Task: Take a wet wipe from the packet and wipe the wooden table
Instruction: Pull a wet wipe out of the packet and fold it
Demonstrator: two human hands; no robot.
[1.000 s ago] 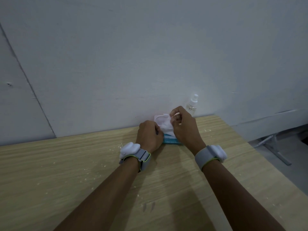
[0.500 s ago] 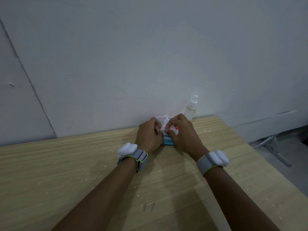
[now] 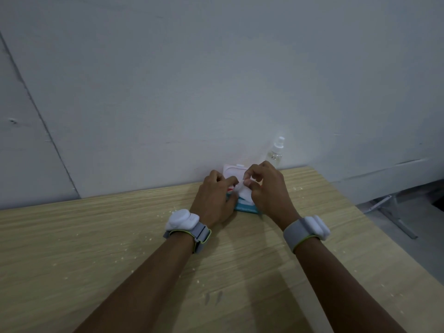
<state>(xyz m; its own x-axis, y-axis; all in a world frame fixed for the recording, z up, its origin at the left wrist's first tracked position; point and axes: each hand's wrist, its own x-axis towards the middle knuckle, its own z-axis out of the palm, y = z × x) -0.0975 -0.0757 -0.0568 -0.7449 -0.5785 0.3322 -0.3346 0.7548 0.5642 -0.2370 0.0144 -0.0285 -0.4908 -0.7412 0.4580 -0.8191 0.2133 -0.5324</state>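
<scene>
Standing here watching: nearest, the wooden bench (image 3: 96, 248) is speckled with pale crumbs, mostly toward 9 o'clock of the forearms, so there's clearly stuff to wipe. Further out, both wrists wear grey bands with white pods. The left hand (image 3: 211, 200) sits on the packet (image 3: 245, 207), fingers curled over its left side, looks like it's pinning it so it won't lift. The right hand (image 3: 266, 188) has its fingers pinching a white wet wipe (image 3: 243, 192) poking out the top, at about 12 o'clock of the packet's teal edge. Open flap (image 3: 234, 169) stands up behind. Beyond, at 1 o'clock, a small clear spray bottle (image 3: 276, 151) stands against the wall (image 3: 216, 80).
</scene>
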